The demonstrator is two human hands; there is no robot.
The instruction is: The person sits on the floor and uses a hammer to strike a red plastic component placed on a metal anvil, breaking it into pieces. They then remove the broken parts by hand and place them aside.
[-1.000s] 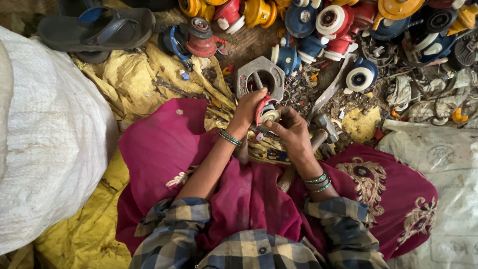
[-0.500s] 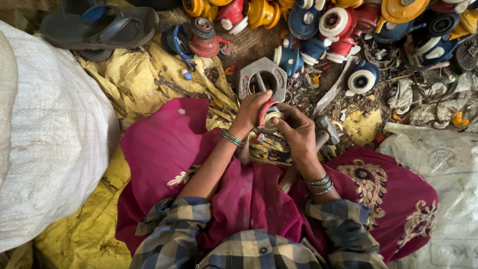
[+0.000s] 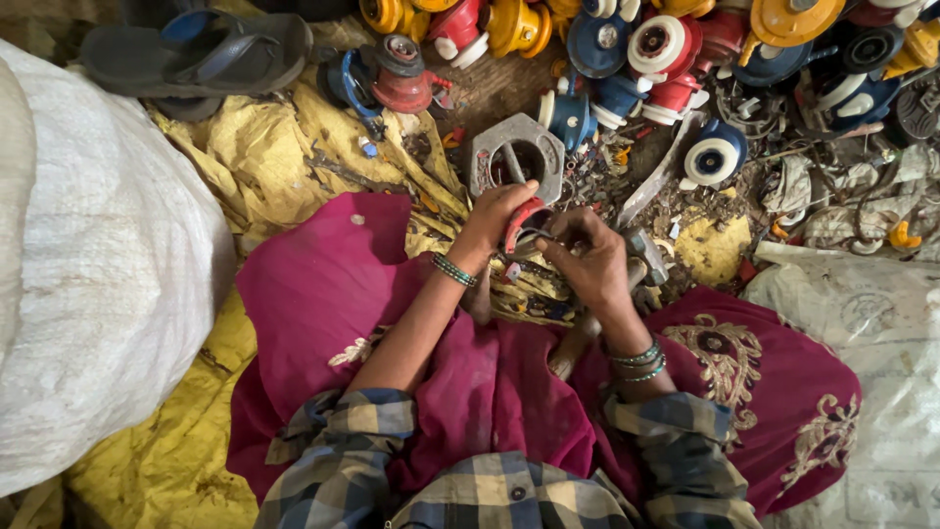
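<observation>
Sitting nearest the camera, checked sleeves and a magenta cloth (image 3: 323, 294) are seen spread over the lap. Above them, a small red curved part (image 3: 519, 221) is gripped between both hands: the left hand (image 3: 494, 217) is closed round its left side, the right hand (image 3: 587, 257) is curled against its right edge, fingers tight. Just beyond the hands, a grey metal housing (image 3: 517, 157) is laid on a yellow sheet (image 3: 264, 157). Farther off, red, blue and yellow casings (image 3: 676, 49) are heaped, and a dark sandal (image 3: 196, 54) is set at the far left.
</observation>
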